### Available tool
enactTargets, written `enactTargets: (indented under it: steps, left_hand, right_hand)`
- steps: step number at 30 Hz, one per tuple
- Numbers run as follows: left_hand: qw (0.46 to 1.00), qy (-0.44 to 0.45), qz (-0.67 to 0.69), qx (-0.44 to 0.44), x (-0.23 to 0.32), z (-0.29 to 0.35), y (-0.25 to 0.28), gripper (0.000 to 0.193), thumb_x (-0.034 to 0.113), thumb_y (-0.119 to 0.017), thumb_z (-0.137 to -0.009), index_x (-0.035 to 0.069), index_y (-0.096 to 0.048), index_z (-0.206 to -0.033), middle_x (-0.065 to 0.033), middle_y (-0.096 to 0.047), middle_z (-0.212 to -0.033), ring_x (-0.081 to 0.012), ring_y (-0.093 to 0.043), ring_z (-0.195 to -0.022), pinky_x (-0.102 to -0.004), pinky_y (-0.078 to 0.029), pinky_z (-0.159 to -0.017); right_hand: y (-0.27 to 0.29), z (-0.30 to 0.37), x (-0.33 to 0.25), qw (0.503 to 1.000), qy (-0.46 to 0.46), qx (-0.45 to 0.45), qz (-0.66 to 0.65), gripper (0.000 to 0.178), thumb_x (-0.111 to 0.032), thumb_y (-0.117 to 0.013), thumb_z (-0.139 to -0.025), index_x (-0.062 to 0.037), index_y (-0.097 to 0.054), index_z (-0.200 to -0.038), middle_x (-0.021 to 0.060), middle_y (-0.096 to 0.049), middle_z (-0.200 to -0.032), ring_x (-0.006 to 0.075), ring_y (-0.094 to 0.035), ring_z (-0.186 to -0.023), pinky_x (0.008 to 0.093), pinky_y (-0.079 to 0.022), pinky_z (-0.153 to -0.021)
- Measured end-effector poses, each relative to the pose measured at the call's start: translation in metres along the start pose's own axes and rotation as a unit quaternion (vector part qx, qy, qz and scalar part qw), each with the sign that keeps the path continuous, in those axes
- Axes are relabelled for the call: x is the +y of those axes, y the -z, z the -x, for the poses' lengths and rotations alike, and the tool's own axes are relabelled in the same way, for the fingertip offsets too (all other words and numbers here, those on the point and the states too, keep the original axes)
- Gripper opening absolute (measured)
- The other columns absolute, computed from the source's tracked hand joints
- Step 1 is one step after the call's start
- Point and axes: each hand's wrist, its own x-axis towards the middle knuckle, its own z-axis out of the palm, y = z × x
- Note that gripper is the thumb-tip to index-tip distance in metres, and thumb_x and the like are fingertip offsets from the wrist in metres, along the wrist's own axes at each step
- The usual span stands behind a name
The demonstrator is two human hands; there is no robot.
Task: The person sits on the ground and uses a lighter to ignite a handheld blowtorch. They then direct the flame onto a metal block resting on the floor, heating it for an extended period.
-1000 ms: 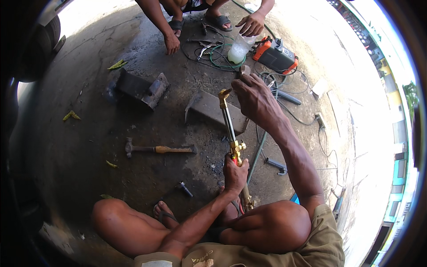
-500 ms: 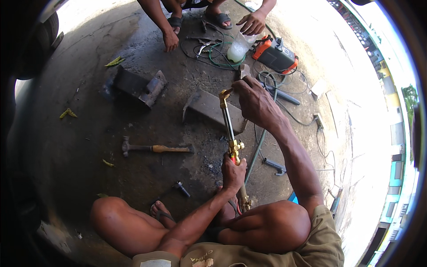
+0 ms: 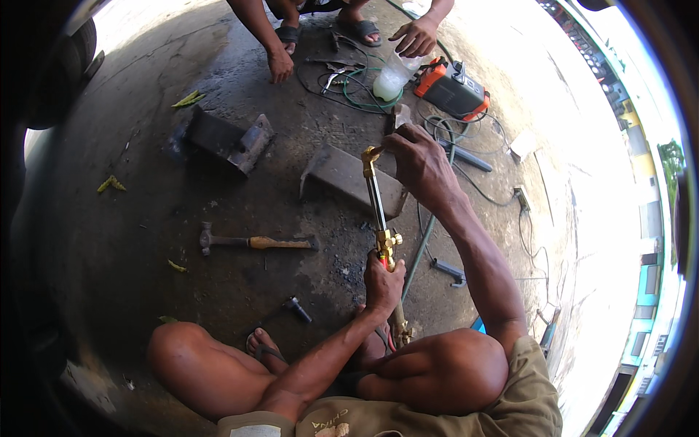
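Observation:
My left hand (image 3: 384, 282) is wrapped round the handle of a cutting torch (image 3: 378, 200), which has brass valves and slim metal tubes. The torch stands tilted up in front of my right knee, its head at the far end. At that angled brass head my right hand (image 3: 424, 166) has its fingers closed on the copper-coloured nozzle; the fingertips partly hide it. Beyond the torch, a rusty steel box section (image 3: 349, 178) lies on the ground. To the left of the handle lies a hammer (image 3: 258, 242) with a wooden grip, and nearer me a dark bolt (image 3: 298, 309).
A second steel piece (image 3: 226, 140) with an end plate lies at the far left. Another person squats opposite, a hand (image 3: 417, 36) over a clear bag of whitish stuff (image 3: 391, 81). An orange-and-black welding machine (image 3: 453, 92), cables and a hose (image 3: 416, 269) spread on the right.
The torch head and my right hand have shifted very slightly to the right. Both hands keep the same hold, and the things on the ground stay put.

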Motion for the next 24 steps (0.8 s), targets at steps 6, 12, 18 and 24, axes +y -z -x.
enactTargets:
  steps: [6,12,18,24]
  left_hand:
    - [1.000,-0.005,-0.006,0.008,0.001,-0.001,0.005,0.040,0.015,-0.075,-0.084,-0.006,-0.054,-0.110,-0.0264,-0.065,-0.099,-0.0440,-0.067,-0.093,-0.0478,-0.053,-0.082]
    - [1.000,-0.014,-0.010,0.018,0.002,0.002,0.002,0.040,0.017,-0.075,-0.084,-0.006,-0.054,-0.109,-0.0266,-0.066,-0.097,-0.0445,-0.067,-0.091,-0.0484,-0.053,-0.081]
    - [0.999,-0.027,-0.004,0.026,-0.001,0.001,0.001,0.042,0.020,-0.076,-0.083,-0.006,-0.055,-0.109,-0.0266,-0.067,-0.094,-0.0440,-0.068,-0.089,-0.0486,-0.052,-0.079]
    - [0.999,-0.026,0.005,0.024,0.000,0.000,0.001,0.043,0.021,-0.076,-0.083,-0.006,-0.055,-0.108,-0.0274,-0.067,-0.095,-0.0442,-0.068,-0.089,-0.0488,-0.052,-0.080]
  right_hand:
    - [0.002,-0.004,-0.008,0.995,-0.064,-0.010,-0.071,0.029,0.009,-0.058,-0.079,-0.0030,-0.062,-0.105,0.0162,-0.060,-0.098,0.0345,-0.063,-0.094,0.0438,-0.054,-0.080]
    - [0.001,-0.002,-0.005,0.999,-0.013,-0.013,-0.030,0.026,0.011,-0.057,-0.079,-0.0010,-0.060,-0.102,0.0168,-0.059,-0.097,0.0357,-0.063,-0.094,0.0457,-0.053,-0.078]
    - [0.001,-0.004,-0.005,1.000,-0.013,-0.003,-0.023,0.031,0.012,-0.057,-0.077,-0.0014,-0.062,-0.104,0.0164,-0.059,-0.096,0.0357,-0.063,-0.095,0.0450,-0.054,-0.078]
    - [0.000,-0.003,-0.004,0.999,-0.024,-0.020,-0.019,0.033,0.011,-0.058,-0.075,-0.0024,-0.063,-0.105,0.0152,-0.059,-0.095,0.0350,-0.063,-0.094,0.0449,-0.054,-0.078]
